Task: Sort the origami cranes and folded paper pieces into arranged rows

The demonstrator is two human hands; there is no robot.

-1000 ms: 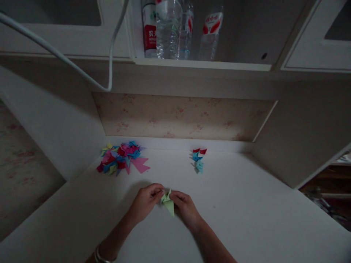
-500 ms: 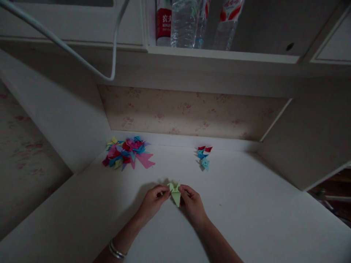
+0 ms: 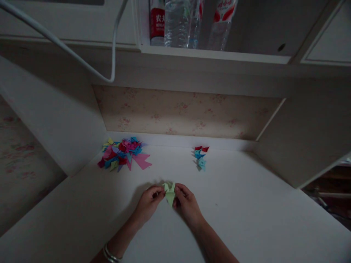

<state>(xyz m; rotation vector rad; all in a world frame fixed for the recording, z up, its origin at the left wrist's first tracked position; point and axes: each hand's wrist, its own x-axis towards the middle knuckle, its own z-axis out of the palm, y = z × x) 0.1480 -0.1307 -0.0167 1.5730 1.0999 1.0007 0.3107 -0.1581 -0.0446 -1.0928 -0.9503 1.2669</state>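
A pale green origami paper piece (image 3: pixel 170 196), folded with a pointed lower end and small flaps on top, is held between both hands above the white tabletop. My left hand (image 3: pixel 148 200) pinches its left edge between thumb and fingers. On its right edge, my right hand (image 3: pixel 187 203) grips it the same way. Farther back on the left lies a heap of coloured folded papers (image 3: pixel 120 153) in pink, blue, red, purple and yellow. Behind and to the right, a few folded pieces in red, blue and light blue (image 3: pixel 201 164) sit close together.
The white tabletop (image 3: pixel 246 219) runs back to a flowered wall panel (image 3: pixel 175 111). Above hangs a shelf holding plastic bottles (image 3: pixel 178 25). A white bent tube (image 3: pixel 113 54) crosses the upper left. Side panels (image 3: pixel 296 124) close in the desk on both sides.
The view has shifted slightly, so everything sits a little farther left. Both hands keep hold of the green origami, whose top flaps look spread a bit differently.
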